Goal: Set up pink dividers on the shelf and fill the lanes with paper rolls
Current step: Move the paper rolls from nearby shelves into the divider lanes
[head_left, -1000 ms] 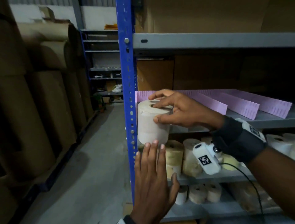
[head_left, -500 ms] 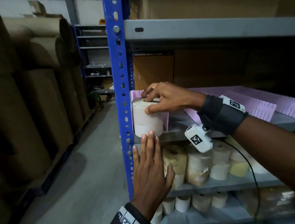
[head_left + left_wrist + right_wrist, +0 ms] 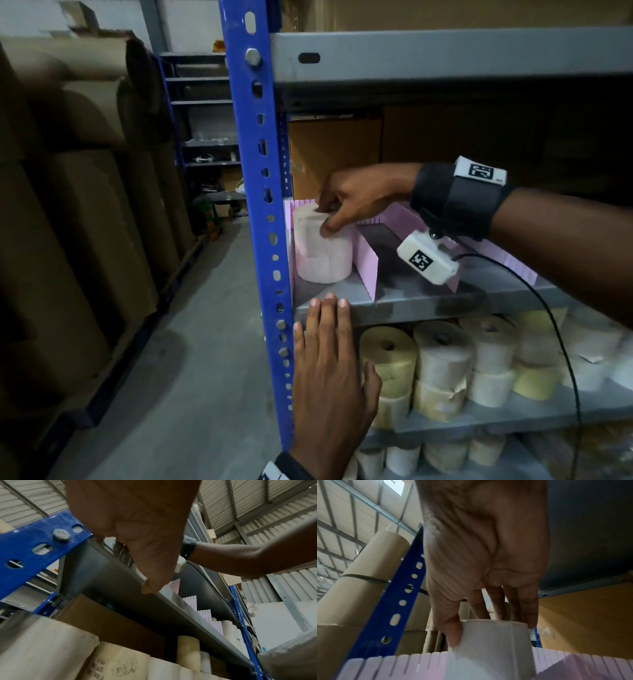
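Observation:
A white paper roll (image 3: 323, 253) stands upright in the leftmost lane of the grey shelf (image 3: 428, 303), between the pink end wall and a pink divider (image 3: 366, 263). My right hand (image 3: 346, 209) grips the roll's top from above, thumb on its front and fingers over the far rim; the right wrist view shows the same roll (image 3: 489, 649) under the thumb and fingers. My left hand (image 3: 329, 363) lies flat with straight fingers, its fingertips (image 3: 329, 301) at the shelf's front edge. More pink dividers (image 3: 190, 601) stand further along the shelf.
A blue upright post (image 3: 260, 205) borders the lane on the left. Several white and yellowish rolls (image 3: 442, 366) fill the shelf below, with more beneath. Large brown paper reels (image 3: 85, 205) line the aisle on the left. A grey shelf (image 3: 445, 51) sits overhead.
My right hand carried the roll back into the leftmost lane and set it down on the shelf. The left hand stayed flat under the shelf's front edge.

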`<state>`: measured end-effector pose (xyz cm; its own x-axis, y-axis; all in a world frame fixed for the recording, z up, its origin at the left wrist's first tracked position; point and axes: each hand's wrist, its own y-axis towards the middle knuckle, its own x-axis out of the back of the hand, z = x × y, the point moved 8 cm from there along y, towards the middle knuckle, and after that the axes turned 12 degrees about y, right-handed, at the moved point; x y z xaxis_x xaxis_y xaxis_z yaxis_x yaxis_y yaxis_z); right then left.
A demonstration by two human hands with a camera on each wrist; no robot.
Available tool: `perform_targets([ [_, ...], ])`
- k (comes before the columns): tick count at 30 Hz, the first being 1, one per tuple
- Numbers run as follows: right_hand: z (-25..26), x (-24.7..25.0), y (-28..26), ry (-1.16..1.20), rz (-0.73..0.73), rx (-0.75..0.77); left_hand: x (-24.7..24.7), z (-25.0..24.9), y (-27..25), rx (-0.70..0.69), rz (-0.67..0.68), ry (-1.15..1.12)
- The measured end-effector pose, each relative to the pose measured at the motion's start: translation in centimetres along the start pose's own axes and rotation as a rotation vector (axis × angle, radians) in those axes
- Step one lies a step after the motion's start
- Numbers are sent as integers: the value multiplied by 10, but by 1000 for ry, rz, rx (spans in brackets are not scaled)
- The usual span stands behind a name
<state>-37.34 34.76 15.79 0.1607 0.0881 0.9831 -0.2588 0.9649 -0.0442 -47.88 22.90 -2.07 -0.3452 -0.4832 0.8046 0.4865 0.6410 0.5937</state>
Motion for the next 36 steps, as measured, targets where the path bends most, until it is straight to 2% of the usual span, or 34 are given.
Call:
perform_targets([
  [3, -9, 2, 14, 49, -1, -11, 0, 1, 0, -7, -6, 12],
  [6, -17, 7, 25, 50, -67, 0, -2, 2, 0, -6, -25, 25],
  [13, -34, 15, 52, -38, -158, 15, -5, 3, 0, -8, -49, -3],
  [24, -52, 19, 78, -53, -164, -95, -11, 4, -1, -31, -86, 22],
  [32, -55, 21, 88, -95, -131, -94, -14, 5, 0, -41, -63, 54],
  [36, -56, 23, 88, -45, -179, -60, -16, 5, 0, -43, -54, 54],
])
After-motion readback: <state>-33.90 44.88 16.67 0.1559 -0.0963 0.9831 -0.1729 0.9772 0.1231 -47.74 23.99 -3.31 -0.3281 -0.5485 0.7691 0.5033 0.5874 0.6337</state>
